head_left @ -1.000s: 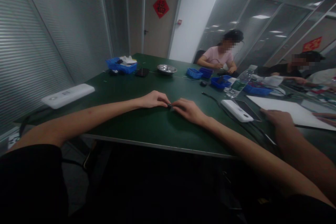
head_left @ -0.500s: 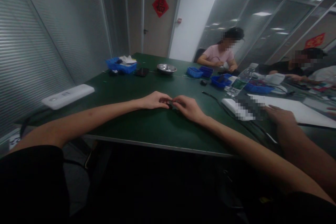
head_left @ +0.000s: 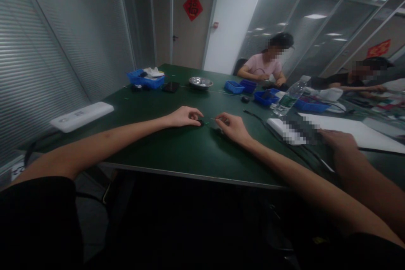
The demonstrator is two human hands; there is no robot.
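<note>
Small dark part (head_left: 201, 122) sits at the centre of the frame, at the tip of the left thumb, on or just over the broad green surface (head_left: 177, 152). The left hand (head_left: 182, 117) is left of it, index finger and thumb visibly parted; whether its fingers (head_left: 196, 112) pinch the part cannot be told. The right hand (head_left: 236, 128) is just right of centre, near the part but apart from it, its fingers (head_left: 224, 120) curled with a slight gap. A thin pale strand (head_left: 211, 118) reaches from their tips towards the left hand; how firmly it is held is unclear. Tiny green bits (head_left: 206, 123) show between the hands.

The surface's near edge crosses the lower middle of the frame, and green tabletop spreads between it and the hands. More of it runs from the left hand to a long white device (head_left: 82, 116) at left. At right, another person's hand (head_left: 340, 140) lies beside a white sheet (head_left: 363, 133), with a white block (head_left: 281, 130) and a black cable (head_left: 262, 123) nearer the right hand.

At upper left of centre, a blue basket (head_left: 134, 79) holds white and dark items. Right of centre are a blue bin (head_left: 264, 102) with something dark inside, a tilted-looking clear bottle (head_left: 289, 100) and two smaller blue bins (head_left: 234, 88). Above the hands, a metal bowl (head_left: 201, 87) holds small pale pieces.
</note>
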